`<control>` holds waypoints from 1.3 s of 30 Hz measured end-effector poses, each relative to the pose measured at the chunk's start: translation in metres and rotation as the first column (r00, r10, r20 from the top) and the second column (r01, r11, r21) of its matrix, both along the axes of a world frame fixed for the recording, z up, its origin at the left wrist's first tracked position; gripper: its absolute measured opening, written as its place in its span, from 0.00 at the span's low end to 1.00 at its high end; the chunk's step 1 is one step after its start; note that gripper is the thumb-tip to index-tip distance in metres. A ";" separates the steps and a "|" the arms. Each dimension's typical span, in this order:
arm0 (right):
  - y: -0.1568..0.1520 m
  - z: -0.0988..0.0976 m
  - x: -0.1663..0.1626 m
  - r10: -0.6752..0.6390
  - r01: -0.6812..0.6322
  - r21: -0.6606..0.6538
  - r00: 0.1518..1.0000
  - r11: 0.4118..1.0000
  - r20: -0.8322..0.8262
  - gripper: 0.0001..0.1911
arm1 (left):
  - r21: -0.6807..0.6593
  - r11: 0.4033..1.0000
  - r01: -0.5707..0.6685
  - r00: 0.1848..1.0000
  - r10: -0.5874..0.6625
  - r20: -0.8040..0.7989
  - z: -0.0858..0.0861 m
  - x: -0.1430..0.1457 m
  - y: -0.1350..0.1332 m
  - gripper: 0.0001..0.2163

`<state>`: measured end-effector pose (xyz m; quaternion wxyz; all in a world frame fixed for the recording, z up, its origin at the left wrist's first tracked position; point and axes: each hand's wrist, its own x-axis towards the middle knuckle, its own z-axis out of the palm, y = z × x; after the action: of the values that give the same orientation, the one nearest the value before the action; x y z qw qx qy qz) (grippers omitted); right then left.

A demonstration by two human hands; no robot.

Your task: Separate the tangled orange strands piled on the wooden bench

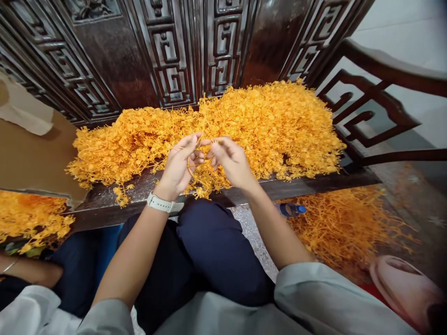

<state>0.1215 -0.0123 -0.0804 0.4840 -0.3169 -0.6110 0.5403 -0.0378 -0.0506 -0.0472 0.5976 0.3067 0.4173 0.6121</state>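
Observation:
My left hand (pixel 178 167), with a pale watch on its wrist, is raised just in front of a heap of orange-yellow artificial flowers (pixel 265 125). Its thumb and fingers are closed on a thin orange plastic flower stem (pixel 189 165), which loops past the palm. Close beside it, my right hand (pixel 232 163) has thumb and forefinger pinched together at the same strands. The exact ends between its fingertips are too small to make out. Small blossoms hang below both hands, near the edge of the dark wooden bench (pixel 146 184) that carries the heap.
A cardboard box (pixel 35 153) stands at the left end of the bench, and an armrest (pixel 380 97) closes the right. On the floor lie a blue-capped bottle (pixel 292 210) and loose orange stems (pixel 342 228). Another person's arm (pixel 31 270) is at lower left.

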 end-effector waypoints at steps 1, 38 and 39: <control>-0.006 0.000 -0.005 0.014 -0.014 0.010 1.000 1.000 -0.005 0.21 | -0.002 1.000 0.011 1.000 -0.011 0.007 -0.001 0.001 0.000 0.11; -0.040 0.003 -0.017 0.060 -0.087 -0.224 0.990 0.971 -0.127 0.18 | 0.203 0.971 -0.124 0.938 0.181 -0.295 0.025 -0.033 -0.004 0.13; -0.036 0.006 -0.014 -0.025 0.008 -0.151 0.993 0.989 -0.111 0.15 | 0.239 0.966 -0.094 0.883 0.192 -0.429 0.023 -0.034 -0.003 0.15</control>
<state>0.1073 -0.0481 -0.0748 0.4969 -0.3264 -0.5377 0.5978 -0.0719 -0.0538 -0.0246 0.4021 0.4694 0.4979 0.6083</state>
